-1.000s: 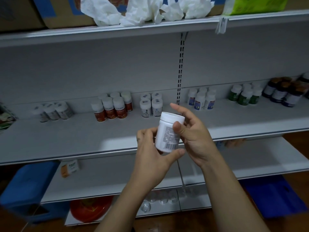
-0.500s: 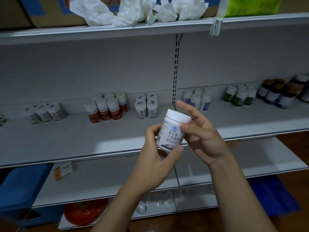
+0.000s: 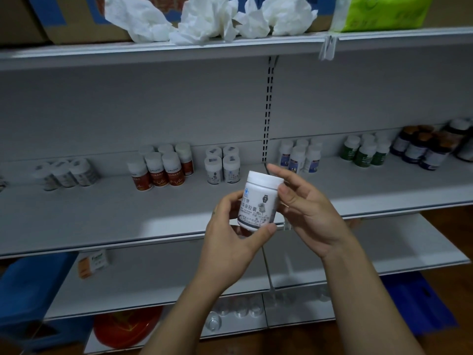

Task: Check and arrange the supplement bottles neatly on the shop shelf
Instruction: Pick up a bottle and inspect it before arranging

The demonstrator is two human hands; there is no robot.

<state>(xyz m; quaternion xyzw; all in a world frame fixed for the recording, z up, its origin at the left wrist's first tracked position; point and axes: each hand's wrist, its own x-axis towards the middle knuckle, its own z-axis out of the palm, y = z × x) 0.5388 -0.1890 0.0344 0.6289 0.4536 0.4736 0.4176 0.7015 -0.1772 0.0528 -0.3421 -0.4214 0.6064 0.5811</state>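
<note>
Groups of bottles [image 3: 158,170] stand along the shelf [image 3: 102,216], seemingly tidy; left hand [image 3: 230,237] and right hand [image 3: 309,219] grip one white bottle [image 3: 258,203] mid-frame, not yet shelved.

a single wide-angle view from the person's head faces the middle shelf [image 3: 102,216] almost straight on, tilted slightly down and near it; the upper shelf [image 3: 153,51] and lower shelves [image 3: 153,272] edge the frame.

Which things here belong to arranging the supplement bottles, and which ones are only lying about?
For the job: white bottle, held by left hand and right hand; red-label bottles, green bottles, middle shelf.
Lying about: crumpled paper, cardboard box, blue bin, red dish.
</note>
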